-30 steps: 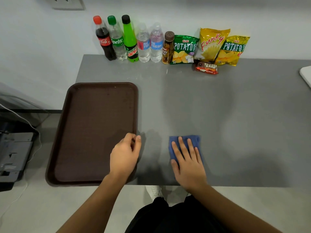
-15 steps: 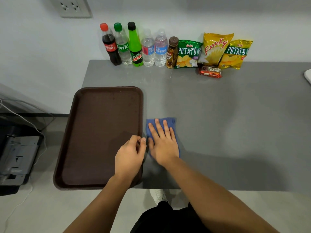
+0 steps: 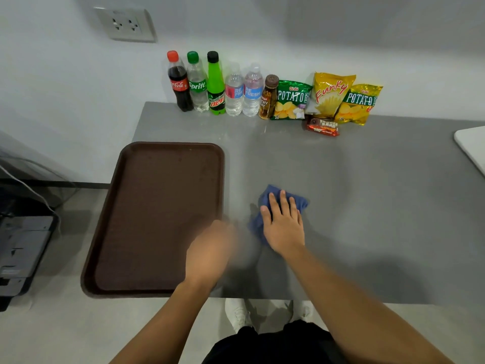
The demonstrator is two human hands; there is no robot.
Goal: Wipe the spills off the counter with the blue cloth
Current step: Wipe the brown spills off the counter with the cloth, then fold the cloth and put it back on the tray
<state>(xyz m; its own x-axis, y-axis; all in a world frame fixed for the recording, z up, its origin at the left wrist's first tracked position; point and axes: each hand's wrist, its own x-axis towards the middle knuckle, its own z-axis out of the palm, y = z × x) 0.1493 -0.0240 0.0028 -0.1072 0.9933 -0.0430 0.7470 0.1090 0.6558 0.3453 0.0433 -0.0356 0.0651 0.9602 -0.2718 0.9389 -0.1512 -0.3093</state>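
The blue cloth (image 3: 265, 203) lies bunched on the grey counter (image 3: 367, 206), a little right of the brown tray (image 3: 157, 211). My right hand (image 3: 283, 224) presses flat on the cloth with fingers spread, covering most of it. My left hand (image 3: 210, 250) is blurred over the tray's near right corner; I cannot tell whether it touches the rim. No spill is plainly visible on the counter.
Several drink bottles (image 3: 215, 85) and snack bags (image 3: 333, 95) line the back wall, with a red bar (image 3: 322, 127) in front of them. A white object (image 3: 472, 148) pokes in at the right edge. The counter's near edge runs just below my hands.
My right hand slid the cloth left to the tray's edge, then back right and farther from me, bunching it. My left hand has shifted from the tray rim and is now blurred.
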